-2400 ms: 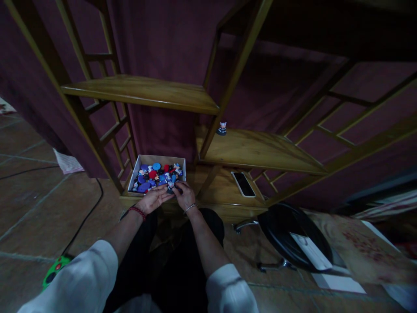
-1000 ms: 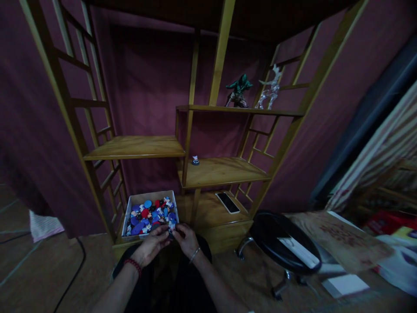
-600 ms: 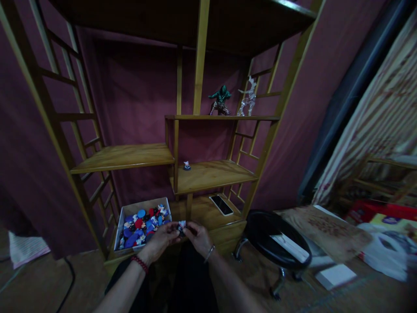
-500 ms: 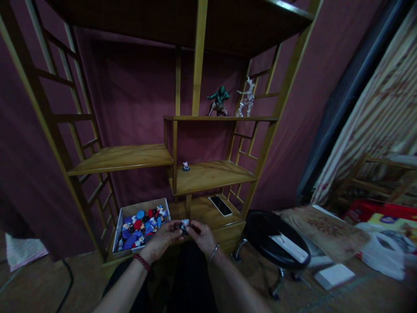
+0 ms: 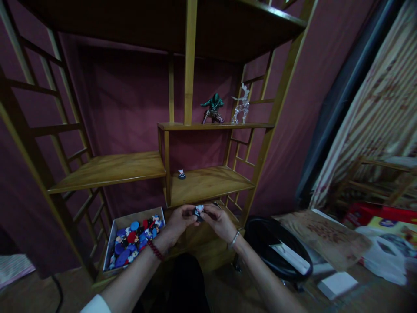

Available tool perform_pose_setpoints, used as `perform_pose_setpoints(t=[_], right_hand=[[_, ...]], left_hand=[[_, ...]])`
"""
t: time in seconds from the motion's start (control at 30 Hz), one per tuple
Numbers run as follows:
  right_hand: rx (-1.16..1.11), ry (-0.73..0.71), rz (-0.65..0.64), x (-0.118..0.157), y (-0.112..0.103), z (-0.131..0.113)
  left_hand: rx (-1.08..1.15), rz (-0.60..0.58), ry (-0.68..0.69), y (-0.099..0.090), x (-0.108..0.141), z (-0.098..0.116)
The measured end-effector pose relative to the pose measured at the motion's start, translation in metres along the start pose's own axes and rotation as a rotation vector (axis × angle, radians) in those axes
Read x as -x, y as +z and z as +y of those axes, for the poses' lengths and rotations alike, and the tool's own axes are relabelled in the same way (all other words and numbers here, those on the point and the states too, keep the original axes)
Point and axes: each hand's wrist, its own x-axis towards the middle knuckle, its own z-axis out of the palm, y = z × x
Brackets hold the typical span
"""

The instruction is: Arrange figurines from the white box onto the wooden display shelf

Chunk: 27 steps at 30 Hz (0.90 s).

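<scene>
A small white figurine with a dark base is pinched between my two hands, in front of the shelf unit. My left hand grips its left side, and my right hand holds its right side. A similar small figurine stands upright at the left end of the middle right shelf. To the lower left, a white box holds several small blue, red, black and white pieces. My left forearm passes over the box's right side.
A green and brown figure and a clear deer figure stand on the upper shelf. At the right are a black round stool, a white box and a plastic bag.
Both hands have moved up and to the right with the figurine, closer to the middle shelf. They now hide most of the phone on the lower shelf. The view has shifted slightly.
</scene>
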Motion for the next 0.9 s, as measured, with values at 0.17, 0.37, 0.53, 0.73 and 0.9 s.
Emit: perform_pose_setpoints(t=[0.17,0.37,0.53,0.73,0.9], right_hand=[[-0.015,0.000,0.040,-0.024,-0.014,0.014],[-0.076,0.053,0.030,-0.052,-0.024,0.027],[-0.134,0.091,-0.015,-0.070,-0.026,0.041],[-0.174,0.113,-0.020,-0.086,-0.025,0.063],[-0.128,0.134,-0.018,-0.096,-0.027,0.076]], left_hand=[[-0.047,0.069,0.041,0.015,-0.023,0.016],[0.008,0.138,0.040,0.025,-0.048,0.024],[0.067,0.123,0.056,0.027,-0.063,0.026],[0.097,0.181,0.034,0.026,-0.082,0.022],[0.095,0.205,0.026,0.029,-0.097,0.020]])
